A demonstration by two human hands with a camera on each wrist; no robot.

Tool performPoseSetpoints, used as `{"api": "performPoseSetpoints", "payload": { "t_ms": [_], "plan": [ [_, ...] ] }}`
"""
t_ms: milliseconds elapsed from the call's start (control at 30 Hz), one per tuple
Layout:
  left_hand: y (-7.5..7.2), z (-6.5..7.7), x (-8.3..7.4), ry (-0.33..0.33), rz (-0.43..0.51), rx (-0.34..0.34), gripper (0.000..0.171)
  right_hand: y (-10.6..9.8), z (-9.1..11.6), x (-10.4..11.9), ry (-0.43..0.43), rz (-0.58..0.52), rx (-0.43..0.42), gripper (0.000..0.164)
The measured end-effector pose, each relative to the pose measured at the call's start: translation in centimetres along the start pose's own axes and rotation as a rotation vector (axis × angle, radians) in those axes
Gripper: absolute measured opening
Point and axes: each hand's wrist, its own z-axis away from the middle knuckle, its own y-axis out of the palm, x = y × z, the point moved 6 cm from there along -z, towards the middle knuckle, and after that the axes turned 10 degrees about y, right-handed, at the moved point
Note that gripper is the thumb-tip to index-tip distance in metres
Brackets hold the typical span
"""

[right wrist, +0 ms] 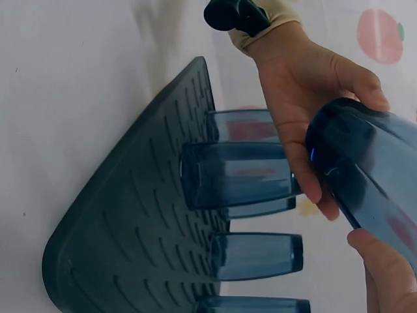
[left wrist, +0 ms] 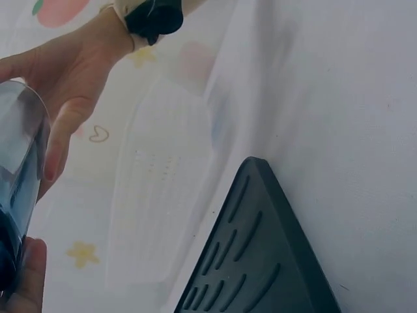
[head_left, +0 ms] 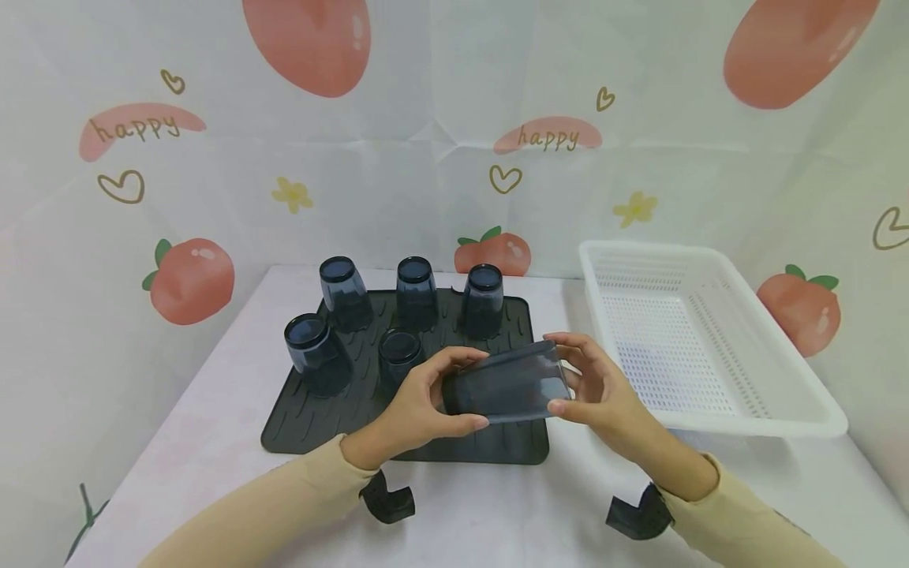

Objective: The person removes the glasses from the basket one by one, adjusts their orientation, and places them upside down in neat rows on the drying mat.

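Note:
A dark blue-grey, see-through drinking glass (head_left: 507, 384) lies sideways in the air between both hands, above the right front of a black ribbed drying mat (head_left: 305, 426). My left hand (head_left: 426, 394) holds its thick dark base end, thumb below and fingers over the top. At the wider rim end, my right hand (head_left: 600, 390) grips it between thumb and fingers. Several matching glasses, one being the front-left glass (head_left: 319, 359), stand upside down on the mat. The right wrist view shows the held glass (right wrist: 365, 169) close up, with both hands touching it.
A white perforated plastic basket (head_left: 802, 402) stands on the table right of the mat. Behind the table hangs a white cloth (head_left: 433, 87) printed with fruit and hearts. The white tabletop (head_left: 490, 513) extends in front of the mat.

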Motion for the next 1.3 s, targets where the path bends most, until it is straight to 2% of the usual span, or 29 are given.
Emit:
{"api": "performPoseSetpoints", "payload": {
  "t_ms": [233,433,633,733,900,967,1067,1167,1300],
  "plan": [
    [-0.4,0.1,0.0,0.068,0.049,-0.064,0.066,-0.2,-0.1,-0.2,0.004,0.012,0.004,0.061],
    [-1.0,0.2,-0.2,0.090,0.088,-0.139,0.066,-0.3,-0.2,-0.6,0.080,0.061,-0.002,0.062],
    [-1.4,0.1,-0.6,0.124,0.096,-0.147,0.063,-0.6,-0.1,-1.2,0.142,0.125,0.015,0.066],
    [-1.8,0.2,-0.7,0.134,0.065,-0.146,0.062,-0.8,-0.1,-1.4,0.153,0.168,0.027,0.073],
    [-2.2,0.3,-0.9,0.127,0.023,-0.150,0.062,-1.3,0.3,-1.7,0.175,0.319,0.007,0.083],
    [-2.4,0.3,-1.0,0.135,0.013,-0.154,0.062,-1.4,0.6,-1.9,0.197,0.387,-0.001,0.079],
    [-2.7,0.4,-1.2,0.161,-0.001,-0.162,0.063,-1.7,0.8,-2.3,0.243,0.451,-0.008,0.065],
    [-2.9,0.3,-1.3,0.191,-0.008,-0.164,0.064,-1.8,0.9,-2.7,0.287,0.480,-0.003,0.049],
    [-3.0,0.3,-1.4,0.221,-0.011,-0.154,0.064,-2.0,0.8,-3.6,0.343,0.521,0.022,0.036]
  ]
}}
